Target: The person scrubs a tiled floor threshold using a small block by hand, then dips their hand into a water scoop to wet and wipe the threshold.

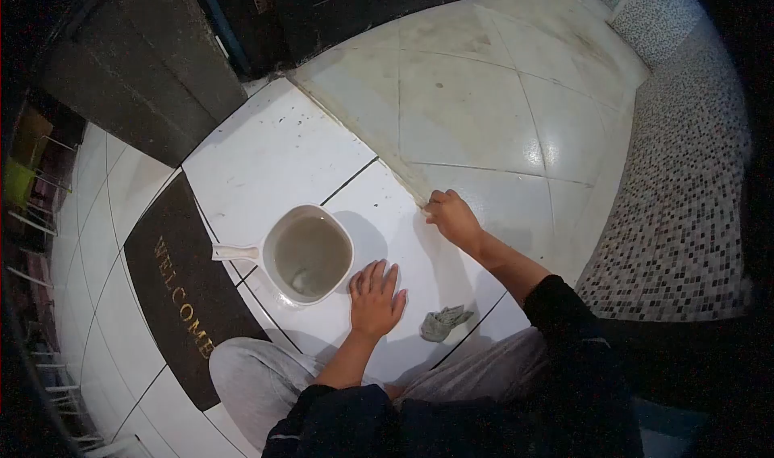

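My left hand [376, 298] lies flat on the white floor tile, fingers spread, just right of a white dipper [347, 248] that holds cloudy water. The dipper's handle points left. Farther right, my right hand [450, 216] is closed at the edge strip [387, 158] between the white tiles and the lower greyish floor. Whatever its fingers may pinch is too small to make out. A crumpled grey-green cloth [443, 322] rests on the tile between my forearms, touched by neither hand.
A dark WELCOME mat [173, 289] lies at the left. Dark doors [145, 63] stand at the upper left. The greyish tiled floor [476, 111] has brown stains. A mosaic-tiled wall [677, 184] curves along the right. My knees are at the bottom.
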Motion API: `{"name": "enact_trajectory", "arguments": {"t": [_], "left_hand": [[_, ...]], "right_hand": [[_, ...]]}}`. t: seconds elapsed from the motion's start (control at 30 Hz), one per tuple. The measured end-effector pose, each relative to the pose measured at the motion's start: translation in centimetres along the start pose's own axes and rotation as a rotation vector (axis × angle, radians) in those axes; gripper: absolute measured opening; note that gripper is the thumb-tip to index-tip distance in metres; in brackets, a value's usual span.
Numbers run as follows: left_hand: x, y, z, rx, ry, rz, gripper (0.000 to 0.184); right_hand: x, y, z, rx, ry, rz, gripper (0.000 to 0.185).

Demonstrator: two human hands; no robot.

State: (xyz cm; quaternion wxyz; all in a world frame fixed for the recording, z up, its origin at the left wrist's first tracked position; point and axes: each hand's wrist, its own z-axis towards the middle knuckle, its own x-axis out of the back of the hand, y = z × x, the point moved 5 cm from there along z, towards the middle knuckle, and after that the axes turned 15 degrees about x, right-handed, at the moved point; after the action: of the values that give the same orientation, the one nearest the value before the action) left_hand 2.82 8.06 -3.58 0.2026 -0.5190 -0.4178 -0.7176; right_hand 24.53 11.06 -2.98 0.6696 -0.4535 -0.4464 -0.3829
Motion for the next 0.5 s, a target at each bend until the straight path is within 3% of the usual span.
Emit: {"name": "enact_trajectory", "arguments": {"t": [0.27,0.33,0.5], "left_hand": [[-0.1,0.1,0.0,0.032,-0.031,0.013,0.047],[-0.2,0.2,0.1,0.027,-0.027,0.021,0.047],[-0.2,-0.2,-0.1,0.015,-0.016,-0.045,0.047]], "right_hand": [[0.8,-1.4,-4.0,0.167,-0.055,0.114,0.013],[0.4,-1.2,-1.1,0.011,-0.114,0.01,0.013],[0.1,-0.9,2.5,-0.058,-0.03,0.032,0.012]]}}
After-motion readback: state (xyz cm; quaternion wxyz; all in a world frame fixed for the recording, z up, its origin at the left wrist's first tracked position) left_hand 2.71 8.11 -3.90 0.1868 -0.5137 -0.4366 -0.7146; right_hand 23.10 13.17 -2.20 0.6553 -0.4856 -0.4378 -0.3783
